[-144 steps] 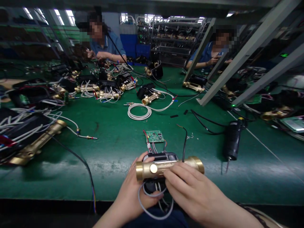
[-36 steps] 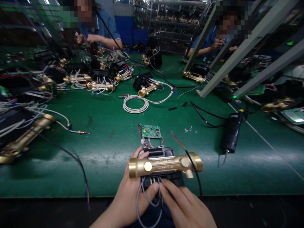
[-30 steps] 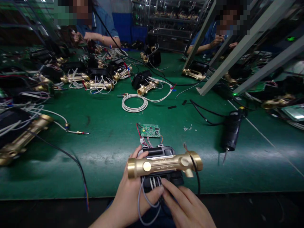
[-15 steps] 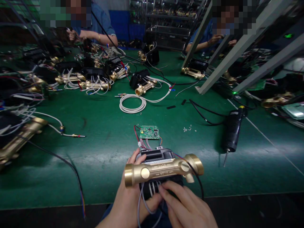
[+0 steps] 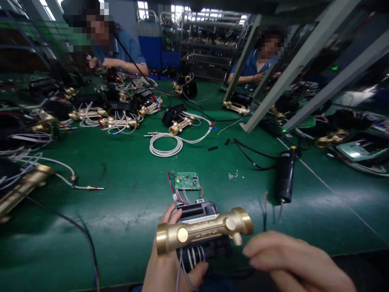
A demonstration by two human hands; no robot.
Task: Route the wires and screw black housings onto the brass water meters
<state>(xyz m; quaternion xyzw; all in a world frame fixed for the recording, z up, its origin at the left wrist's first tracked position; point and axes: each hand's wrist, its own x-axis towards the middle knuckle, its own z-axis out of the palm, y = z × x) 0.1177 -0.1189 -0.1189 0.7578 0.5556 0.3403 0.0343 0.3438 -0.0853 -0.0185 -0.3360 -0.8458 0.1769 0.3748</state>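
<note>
Brass-coloured metal pipe body [image 5: 203,230] with threaded ends sits low in the head view, at about 6 o'clock, lying crosswise above the near edge of the green bench mat [image 5: 133,178]. Clamped against its underside is a black plastic housing [image 5: 200,211], and grey wires [image 5: 185,263] run out of that housing toward the wearer.

The left hand [image 5: 170,267] grips this assembly from below and behind, thumb up beside the housing at 9 o'clock of it and fingers curled under the wires. The right hand [image 5: 291,263] is blurred at 4 o'clock of the pipe, fingers drawn together near the pipe's small side stub; a thin dark wire [image 5: 265,209] rises just above it, but whether the fingertips pinch it cannot be told.

Just beyond the housing, at 12 o'clock of it, a small green circuit board [image 5: 187,181] lies flat on the mat, joined to the housing by red, white and coloured leads. At 2 o'clock a black cylindrical electric screwdriver [image 5: 285,175] lies with its tip toward the near edge. A few tiny screws [image 5: 232,175] lie between board and screwdriver. A coil of white cable [image 5: 165,144] rests farther off at 11 o'clock. Two other people in blue shirts work at the far side.
</note>
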